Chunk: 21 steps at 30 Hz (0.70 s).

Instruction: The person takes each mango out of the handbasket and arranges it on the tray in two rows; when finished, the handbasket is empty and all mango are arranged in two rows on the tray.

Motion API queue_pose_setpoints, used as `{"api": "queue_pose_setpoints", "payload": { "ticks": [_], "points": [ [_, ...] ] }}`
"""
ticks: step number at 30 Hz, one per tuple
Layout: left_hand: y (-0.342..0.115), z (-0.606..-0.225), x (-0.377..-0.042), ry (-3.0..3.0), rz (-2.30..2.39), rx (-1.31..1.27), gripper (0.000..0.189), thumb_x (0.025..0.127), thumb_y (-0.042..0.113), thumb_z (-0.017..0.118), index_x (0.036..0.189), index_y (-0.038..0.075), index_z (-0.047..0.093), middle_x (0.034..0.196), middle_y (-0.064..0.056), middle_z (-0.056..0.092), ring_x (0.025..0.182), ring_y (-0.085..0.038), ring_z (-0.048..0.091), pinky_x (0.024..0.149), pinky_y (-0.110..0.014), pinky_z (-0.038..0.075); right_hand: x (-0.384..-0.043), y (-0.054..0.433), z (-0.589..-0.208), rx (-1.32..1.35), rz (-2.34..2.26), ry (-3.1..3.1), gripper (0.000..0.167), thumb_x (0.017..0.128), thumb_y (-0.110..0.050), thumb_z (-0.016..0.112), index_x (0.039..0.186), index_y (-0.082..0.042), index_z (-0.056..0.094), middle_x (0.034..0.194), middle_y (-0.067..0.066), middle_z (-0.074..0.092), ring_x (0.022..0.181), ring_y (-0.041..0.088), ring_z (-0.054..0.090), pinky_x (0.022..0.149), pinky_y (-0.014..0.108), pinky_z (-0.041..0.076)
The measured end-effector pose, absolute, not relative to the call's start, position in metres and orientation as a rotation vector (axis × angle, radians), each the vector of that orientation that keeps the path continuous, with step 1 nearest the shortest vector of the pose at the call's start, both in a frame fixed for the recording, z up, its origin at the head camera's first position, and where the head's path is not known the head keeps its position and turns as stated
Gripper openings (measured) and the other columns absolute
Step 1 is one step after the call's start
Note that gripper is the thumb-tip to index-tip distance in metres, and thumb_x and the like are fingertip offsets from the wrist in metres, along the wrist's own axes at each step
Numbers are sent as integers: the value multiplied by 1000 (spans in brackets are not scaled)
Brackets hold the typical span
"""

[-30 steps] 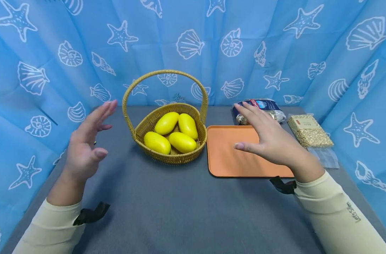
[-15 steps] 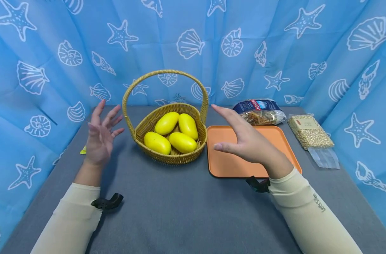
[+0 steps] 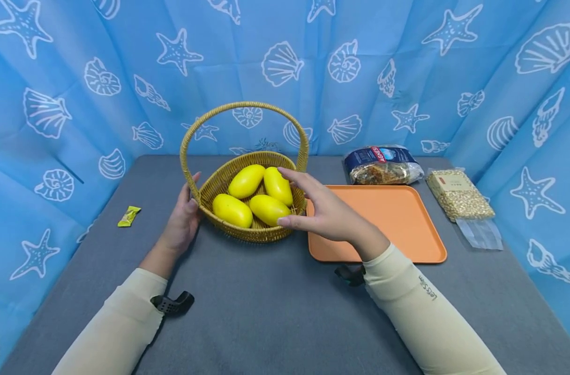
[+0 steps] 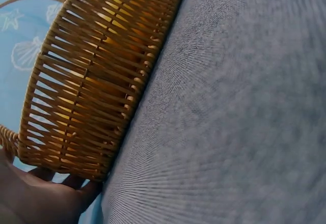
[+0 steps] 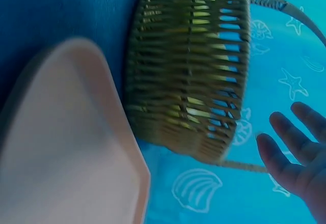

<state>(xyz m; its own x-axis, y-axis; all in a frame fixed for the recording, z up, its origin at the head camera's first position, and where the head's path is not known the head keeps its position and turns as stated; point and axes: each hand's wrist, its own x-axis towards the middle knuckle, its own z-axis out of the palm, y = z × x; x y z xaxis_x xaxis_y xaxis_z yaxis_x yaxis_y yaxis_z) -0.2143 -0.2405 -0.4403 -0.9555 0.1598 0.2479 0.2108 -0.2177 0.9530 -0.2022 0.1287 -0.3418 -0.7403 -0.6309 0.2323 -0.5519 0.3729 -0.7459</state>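
A wicker basket (image 3: 259,235) with a tall arched handle stands on the table, holding several smooth yellow mangoes (image 3: 232,211). My left hand (image 3: 179,224) is at the basket's left side. In the left wrist view, the fingers of that left hand (image 4: 46,198) lie against the woven wall, partly hidden by it. Thumb and fingers spread apart, my right hand (image 3: 324,211) hovers at the basket's right rim and overlaps it in the head view. The right wrist view has this right hand (image 5: 305,163) apart from the basket (image 5: 188,71), with nothing held.
An orange tray (image 3: 383,224) lies just right of the basket, under the right forearm's side. Behind it are a blue AGNESI food bag (image 3: 383,165) and a pack of grains (image 3: 460,195). A small yellow wrapped packet (image 3: 128,216) lies far left. A blue curtain (image 3: 285,62) surrounds the table.
Both hands have moved inward: the left one rightward to the basket's left side, the right one leftward from over the tray to the basket's right rim. The basket stays put.
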Motion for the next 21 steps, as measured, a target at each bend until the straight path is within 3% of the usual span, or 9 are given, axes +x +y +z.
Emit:
{"api": "queue_pose_setpoints", "payload": {
  "ticks": [4, 9, 16, 21],
  "points": [
    [-242, -443, -216, -2013, -2406, -428, 84, 109, 30, 67, 175, 22, 16, 173, -17, 26, 157, -36, 26, 125, -44, 24, -210, 117, -350, -1084, -1375, 2448, 91, 100, -56, 75, 174, -31, 28, 170, -4, 36, 148, 30, 44, 115, 57, 40],
    [-246, -450, -219, -2175, -2299, -438, 91, 103, -1, 67, 175, 20, 15, 171, -17, 30, 152, -35, 34, 114, -31, 39, -220, 102, -359, -1052, -1348, 2407, 88, 102, -52, 74, 174, -24, 31, 173, 2, 35, 148, 35, 44, 113, 59, 42],
    [-247, -451, -219, -2215, -2249, -456, 95, 99, -4, 71, 174, 19, 17, 170, -18, 32, 148, -34, 40, 110, -27, 42, -233, 81, -364, -1045, -1008, 2500, 82, 104, -53, 72, 169, -14, 41, 165, 7, 46, 143, 25, 47, 116, 47, 40],
    [-248, -451, -219, -2220, -2234, -474, 95, 98, -3, 71, 173, 19, 17, 170, -18, 32, 147, -32, 40, 110, -28, 41, -238, 65, -364, -963, -712, 2607, 72, 105, -49, 72, 162, -9, 51, 154, 8, 57, 130, 21, 54, 107, 43, 46]
  ]
}}
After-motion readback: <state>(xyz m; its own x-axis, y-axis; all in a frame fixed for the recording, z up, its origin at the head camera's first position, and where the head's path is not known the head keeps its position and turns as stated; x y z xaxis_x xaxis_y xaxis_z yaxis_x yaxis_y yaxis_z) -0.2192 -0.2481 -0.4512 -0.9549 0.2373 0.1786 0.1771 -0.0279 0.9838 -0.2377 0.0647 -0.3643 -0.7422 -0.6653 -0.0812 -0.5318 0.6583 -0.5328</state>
